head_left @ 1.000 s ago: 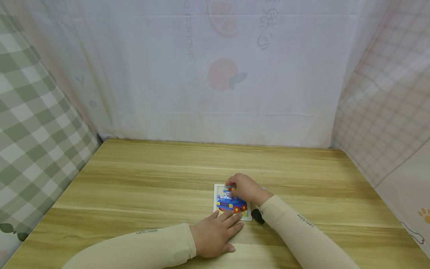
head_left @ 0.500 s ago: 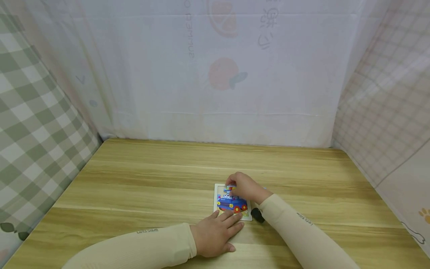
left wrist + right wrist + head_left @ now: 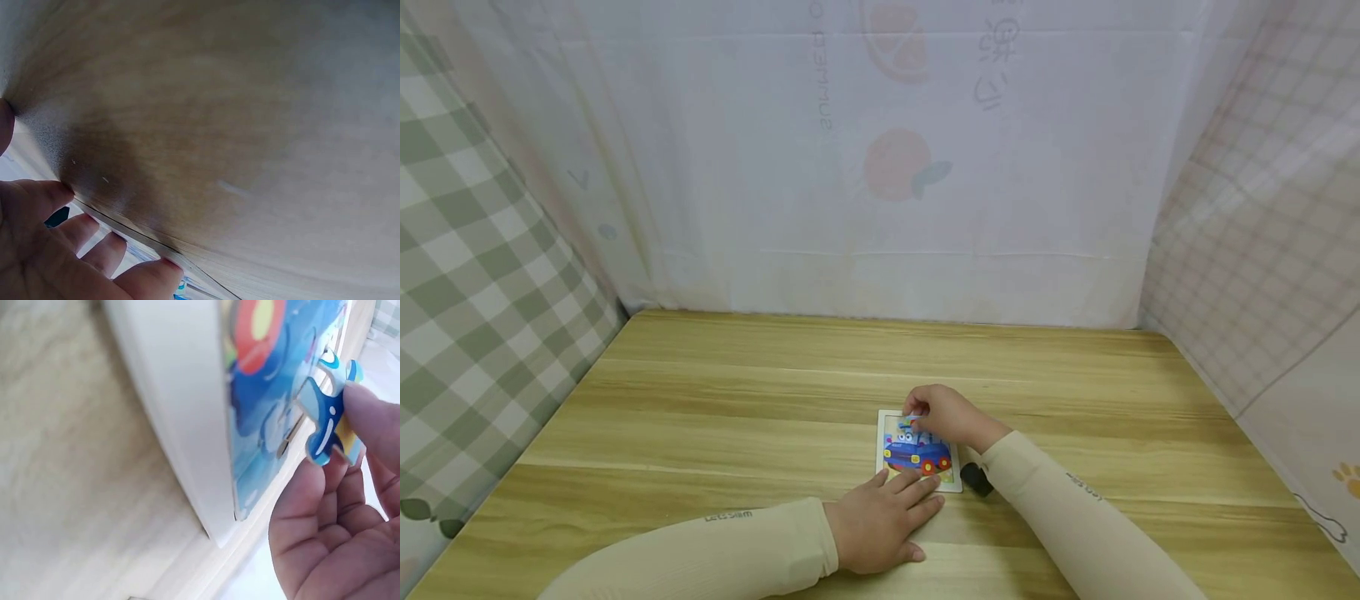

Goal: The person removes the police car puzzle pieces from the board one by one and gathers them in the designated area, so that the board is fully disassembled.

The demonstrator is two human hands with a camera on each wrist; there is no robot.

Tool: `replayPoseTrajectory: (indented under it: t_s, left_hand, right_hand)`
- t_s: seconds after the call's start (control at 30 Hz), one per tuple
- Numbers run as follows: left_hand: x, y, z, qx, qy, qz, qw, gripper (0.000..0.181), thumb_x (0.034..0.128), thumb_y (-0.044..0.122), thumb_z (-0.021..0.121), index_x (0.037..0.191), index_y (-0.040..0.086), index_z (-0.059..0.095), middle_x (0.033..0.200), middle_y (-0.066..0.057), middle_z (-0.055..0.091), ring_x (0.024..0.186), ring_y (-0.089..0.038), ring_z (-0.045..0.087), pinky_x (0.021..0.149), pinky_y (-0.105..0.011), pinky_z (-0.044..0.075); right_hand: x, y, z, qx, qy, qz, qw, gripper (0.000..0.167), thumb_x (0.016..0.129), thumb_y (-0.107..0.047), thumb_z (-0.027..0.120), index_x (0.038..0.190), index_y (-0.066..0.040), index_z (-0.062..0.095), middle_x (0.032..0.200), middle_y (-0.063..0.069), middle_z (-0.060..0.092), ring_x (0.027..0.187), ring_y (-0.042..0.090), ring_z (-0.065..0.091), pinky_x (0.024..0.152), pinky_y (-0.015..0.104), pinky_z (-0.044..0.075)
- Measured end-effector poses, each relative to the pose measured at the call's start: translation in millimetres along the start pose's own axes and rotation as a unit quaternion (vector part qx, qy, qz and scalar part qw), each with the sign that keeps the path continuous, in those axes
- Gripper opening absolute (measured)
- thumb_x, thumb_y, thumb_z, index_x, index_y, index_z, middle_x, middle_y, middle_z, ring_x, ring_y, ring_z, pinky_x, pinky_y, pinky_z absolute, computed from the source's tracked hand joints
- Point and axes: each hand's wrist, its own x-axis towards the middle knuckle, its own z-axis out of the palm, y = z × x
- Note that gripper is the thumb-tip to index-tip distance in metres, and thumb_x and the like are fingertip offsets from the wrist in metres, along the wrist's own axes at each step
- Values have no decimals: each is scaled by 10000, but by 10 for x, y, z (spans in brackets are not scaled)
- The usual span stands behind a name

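Note:
A jigsaw puzzle (image 3: 904, 457) of a blue cartoon car lies in a white-edged tray (image 3: 881, 442) on the table. Over its far part, my right hand (image 3: 951, 417) pinches a puzzle piece (image 3: 328, 419) between thumb and fingers. In the right wrist view this piece is blue, white and yellow, held tilted above a gap in the picture. My left hand (image 3: 883, 521) lies spread at the near side of the tray, its fingertips over the lower edge. Those fingers (image 3: 103, 253) touch the tray's rim in the left wrist view.
The wood-grain table (image 3: 715, 417) extends around the tray. A small black object (image 3: 976, 481) sits beside the right sleeve. White printed cloth (image 3: 775, 183) hangs behind the table, with checked cloth (image 3: 467, 208) at the left.
The puzzle piece in my right hand has tilted and shifted slightly, showing less of its red and yellow. My left hand and the tray stay in place.

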Motion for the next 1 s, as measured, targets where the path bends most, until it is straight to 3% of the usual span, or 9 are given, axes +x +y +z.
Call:
replayPoseTrajectory:
  t_s: [0.4, 0.63, 1.0]
  left_hand:
    - [-3, 2, 10, 80, 55, 15, 10000, 622, 971, 570, 400, 1494, 235, 372, 1560, 34, 291, 1420, -155, 276, 1020, -406, 422]
    - [4, 2, 34, 67, 68, -2, 10000, 623, 972, 571, 395, 1495, 234, 371, 1562, 36, 285, 1424, -158, 271, 1026, -412, 416]
    - [1, 2, 27, -60, 72, -45, 9999, 619, 971, 563, 407, 1493, 233, 375, 1562, 35, 289, 1424, -162, 273, 1035, -420, 407]
  right_hand:
    - [-23, 48, -85, 387, 88, -88, 9992, 85, 864, -1, 685, 913, -63, 655, 817, 4, 575, 766, 140, 506, 718, 289, 450]
    - [-59, 141, -187, 779, 257, -83, 9966, 59, 884, -30, 671, 937, -50, 654, 842, 17, 581, 774, 155, 515, 710, 292, 457]
    - [-160, 326, -389, 943, 265, 44, 9952, 85, 902, -69, 661, 984, -51, 650, 872, 41, 571, 793, 178, 505, 699, 303, 452]
